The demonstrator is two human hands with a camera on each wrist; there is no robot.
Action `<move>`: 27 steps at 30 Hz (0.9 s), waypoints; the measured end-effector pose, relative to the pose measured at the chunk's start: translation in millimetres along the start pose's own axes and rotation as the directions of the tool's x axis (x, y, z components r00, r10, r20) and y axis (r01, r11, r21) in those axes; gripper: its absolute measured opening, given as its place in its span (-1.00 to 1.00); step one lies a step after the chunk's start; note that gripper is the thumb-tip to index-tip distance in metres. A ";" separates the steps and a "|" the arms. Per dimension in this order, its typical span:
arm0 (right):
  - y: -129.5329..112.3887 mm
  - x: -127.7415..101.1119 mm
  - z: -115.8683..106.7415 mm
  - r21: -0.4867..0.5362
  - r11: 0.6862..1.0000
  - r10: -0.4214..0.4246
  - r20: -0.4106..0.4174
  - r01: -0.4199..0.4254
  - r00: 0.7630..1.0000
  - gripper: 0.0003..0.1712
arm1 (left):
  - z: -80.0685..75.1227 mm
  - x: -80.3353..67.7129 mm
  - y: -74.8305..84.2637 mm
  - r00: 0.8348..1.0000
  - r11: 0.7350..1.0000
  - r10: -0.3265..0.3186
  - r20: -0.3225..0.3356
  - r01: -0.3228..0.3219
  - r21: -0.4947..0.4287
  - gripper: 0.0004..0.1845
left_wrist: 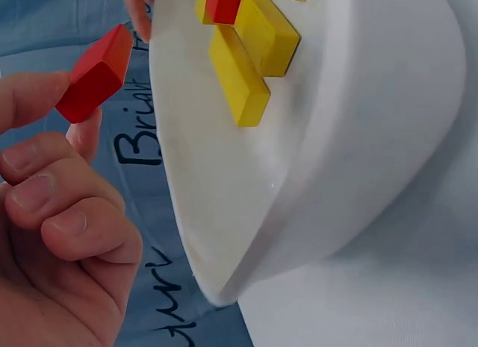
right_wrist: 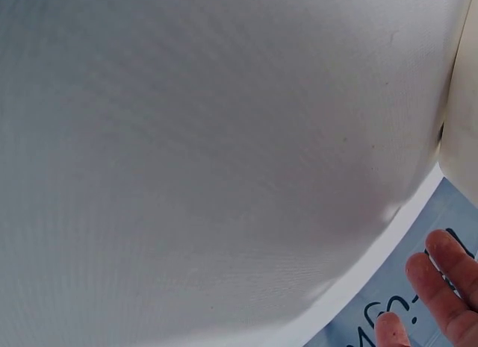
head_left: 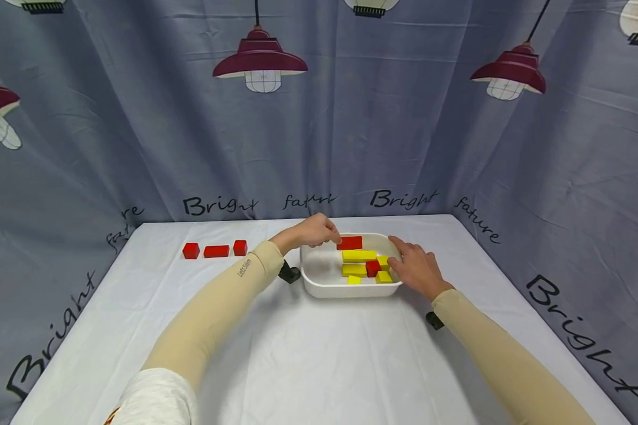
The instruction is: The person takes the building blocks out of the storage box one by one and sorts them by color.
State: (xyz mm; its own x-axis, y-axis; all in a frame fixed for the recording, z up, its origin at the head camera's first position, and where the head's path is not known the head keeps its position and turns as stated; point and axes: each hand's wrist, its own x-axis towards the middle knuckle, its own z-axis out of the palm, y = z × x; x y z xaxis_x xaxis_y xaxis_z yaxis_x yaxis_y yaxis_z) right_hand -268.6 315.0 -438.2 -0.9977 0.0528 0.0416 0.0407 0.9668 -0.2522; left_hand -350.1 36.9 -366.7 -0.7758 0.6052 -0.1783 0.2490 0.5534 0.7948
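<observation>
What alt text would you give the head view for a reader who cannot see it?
A person's left hand pinches a long red block above a white tub of yellow and red blocks, while the right hand rests on the tub's right rim. Three red blocks sit in a row on the white table.

A flat red rectangular block (head_left: pixel 349 242) is pinched at its left end by the left hand (head_left: pixel 311 231), held level over the far side of the white tub (head_left: pixel 319 282), above the yellow blocks (head_left: pixel 359 255) and a small red block (head_left: pixel 373 268) lying inside.
</observation>
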 end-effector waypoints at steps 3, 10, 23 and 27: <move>1.3 0.7 0.1 0.007 1.000 0.000 -0.003 0.000 1.000 -0.26 | -5.1 -9.2 0.4 1.000 1.000 0.010 -0.013 -0.010 -0.013 -0.85; 1.7 -0.6 -0.3 0.015 1.000 -0.017 -0.010 0.017 1.000 -0.26 | -16.9 -31.7 -7.9 0.999 1.000 0.020 -0.050 -0.021 -0.012 -0.84; 0.1 -0.2 1.2 0.029 1.000 -0.003 -0.007 0.004 1.000 -0.26 | -47.0 -84.2 -46.1 0.997 0.999 -0.019 -0.074 0.015 -0.050 -0.84; 1.7 0.4 1.4 0.033 0.999 -0.009 -0.006 0.009 1.000 -0.27 | -53.0 -98.1 -64.8 0.996 0.997 -0.040 -0.079 0.034 -0.069 -0.84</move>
State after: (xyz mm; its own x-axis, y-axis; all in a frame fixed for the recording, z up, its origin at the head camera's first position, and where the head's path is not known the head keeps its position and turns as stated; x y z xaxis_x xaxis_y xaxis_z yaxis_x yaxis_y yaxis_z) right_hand -269.0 316.3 -440.0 -0.9977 0.0462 0.0499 0.0301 0.9584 -0.2838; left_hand -320.8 -88.7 -370.0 -0.8286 0.5356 -0.1633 0.1816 0.5329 0.8265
